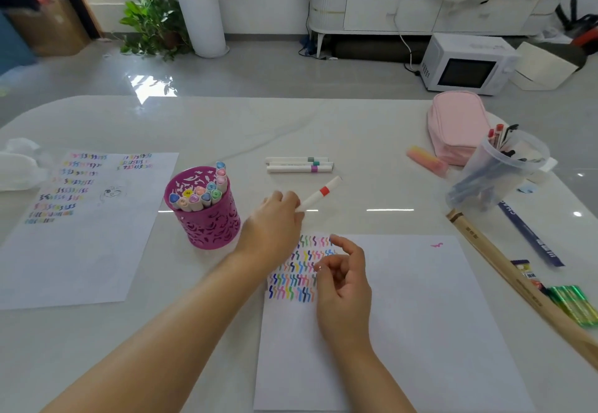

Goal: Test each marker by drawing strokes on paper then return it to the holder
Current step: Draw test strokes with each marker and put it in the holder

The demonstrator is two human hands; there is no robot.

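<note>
While print runs along the blue strip point(530, 234) and the wooden ruler point(504, 270) at the right of the table point(356, 127), it is too blurred to read. Rows of small coloured squiggles, not words, fill the upper left corner of the near sheet of paper point(404, 315); a second sheet point(81, 250) to the left carries similar rows and a faint face sketch. Between the sheets stands the magenta holder point(207, 218), packed with markers whose cap ends bear tiny marks I cannot make out. Three capped markers point(299, 164) lie side by side farther back.

At the paper's top edge, the left hand point(275, 221) has its grip closed around one end of a white marker with a red band point(318, 194), which angles away to the right. Just beside it, the right hand point(346, 283) hovers over the squiggles, its grip loosely curled and holding nothing.
</note>
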